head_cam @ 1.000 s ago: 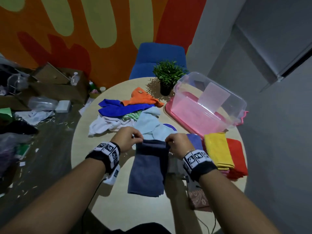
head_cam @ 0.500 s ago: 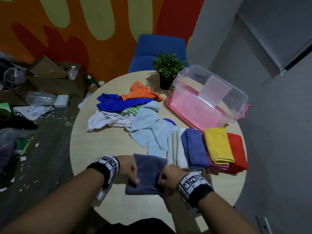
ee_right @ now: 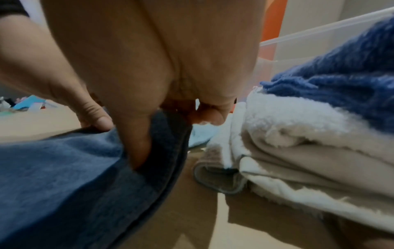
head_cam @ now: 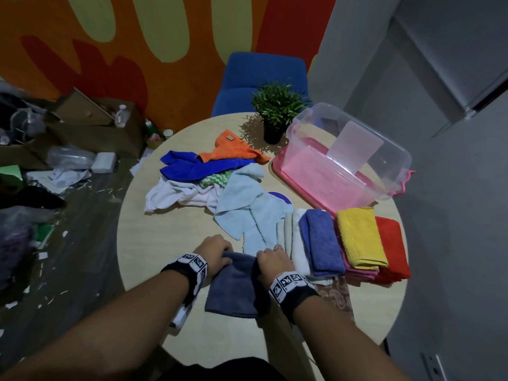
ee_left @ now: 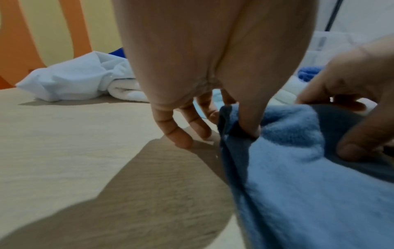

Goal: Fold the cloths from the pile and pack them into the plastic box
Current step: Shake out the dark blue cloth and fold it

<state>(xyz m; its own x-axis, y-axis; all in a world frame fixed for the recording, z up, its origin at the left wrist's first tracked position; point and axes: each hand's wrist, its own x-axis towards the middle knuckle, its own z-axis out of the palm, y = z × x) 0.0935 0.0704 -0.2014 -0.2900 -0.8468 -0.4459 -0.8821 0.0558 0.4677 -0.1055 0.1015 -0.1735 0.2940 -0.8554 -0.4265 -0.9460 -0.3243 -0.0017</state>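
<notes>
Left hand (head_cam: 215,250) and right hand (head_cam: 270,259) pinch the grey-blue cloth's (head_cam: 233,290) far corners beside the folded stack (head_cam: 320,243).

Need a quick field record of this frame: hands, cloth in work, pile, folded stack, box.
left hand: pinches far left corner of grey-blue cloth
right hand: pinches its far right corner
cloth state: folded over, lying on table
pile: unfolded, mid-table
folded stack: right of the hands, beside the box
plastic box: no cloths visible inside
</notes>
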